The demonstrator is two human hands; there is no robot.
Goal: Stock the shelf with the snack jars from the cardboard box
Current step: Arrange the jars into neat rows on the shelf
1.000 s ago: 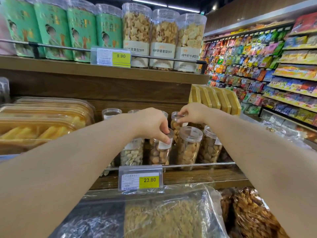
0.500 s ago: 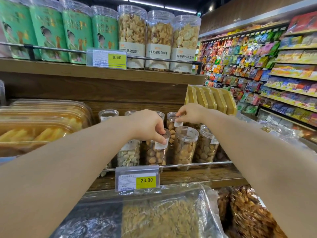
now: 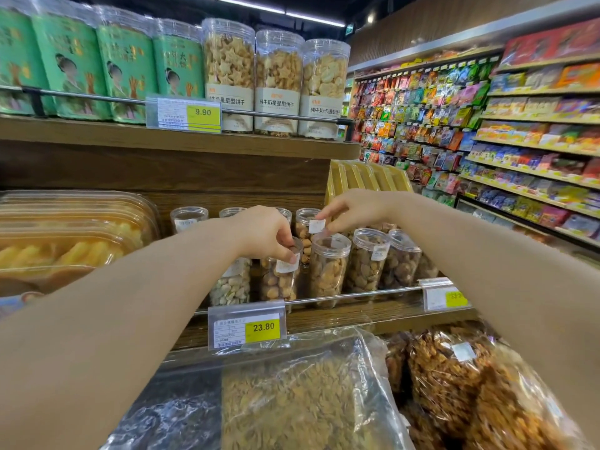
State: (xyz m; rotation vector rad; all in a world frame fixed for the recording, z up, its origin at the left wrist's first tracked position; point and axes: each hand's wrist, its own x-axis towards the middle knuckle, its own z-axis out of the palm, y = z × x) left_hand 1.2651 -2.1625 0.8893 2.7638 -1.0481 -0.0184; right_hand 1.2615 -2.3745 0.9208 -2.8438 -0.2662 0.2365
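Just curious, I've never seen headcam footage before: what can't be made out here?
Head view, the only one:
The cardboard box: outside the frame.
Lid of the front jar: covered by the left hand gripping it.
Top of the rear jar: partly behind the right hand pinching it.
Digits on the right price tag: blurred.
The leftmost green tin: cut off by the left edge.

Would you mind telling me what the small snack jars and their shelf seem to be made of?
Snack jars: clear glossy plastic, probably; the contents show through. Shelf: matt brown board with wood grain, perhaps laminate. Front rail: shiny metal, seemingly.
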